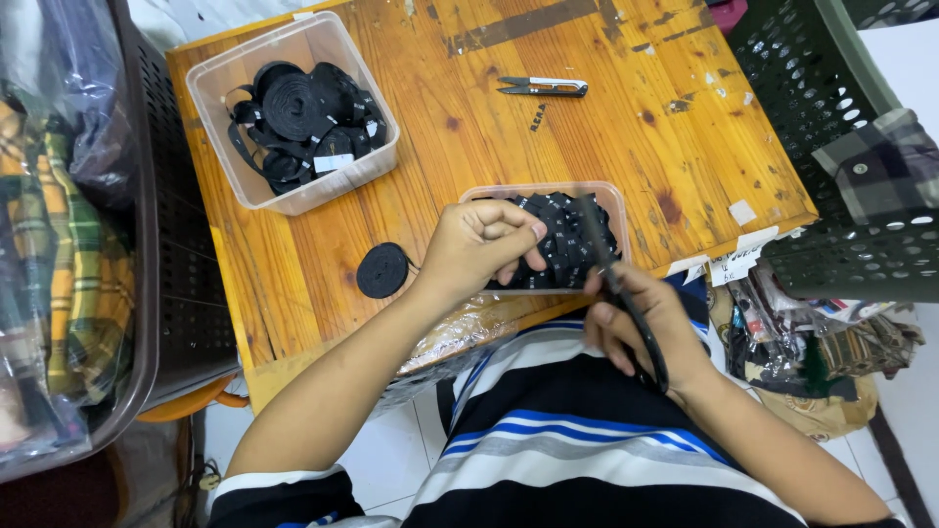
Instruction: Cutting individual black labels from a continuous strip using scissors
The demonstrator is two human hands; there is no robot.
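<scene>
— Which way do the scissors (pixel 626 303) run?
— Blades far, handles near, gripped in the right hand (pixel 641 328) at the near table edge.
— The left hand (pixel 479 249)?
— Closed, pinching black ribbon (pixel 562 244) over the small clear tub (pixel 611 200); white labels (pixel 734 262) right.

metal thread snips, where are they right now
In the head view the metal thread snips lie on the wooden table near its far edge, right of the clear tub of black ribbon rolls, untouched.

I sit at a worn orange-brown wooden surface (pixel 626 117), scuffed and marked with old tape. White floor tiles (pixel 391 460) show beneath me. A grey perforated crate (pixel 186 284) stands at my left, a dark green one (pixel 822 127) at my right. The light is bright and even.
</scene>
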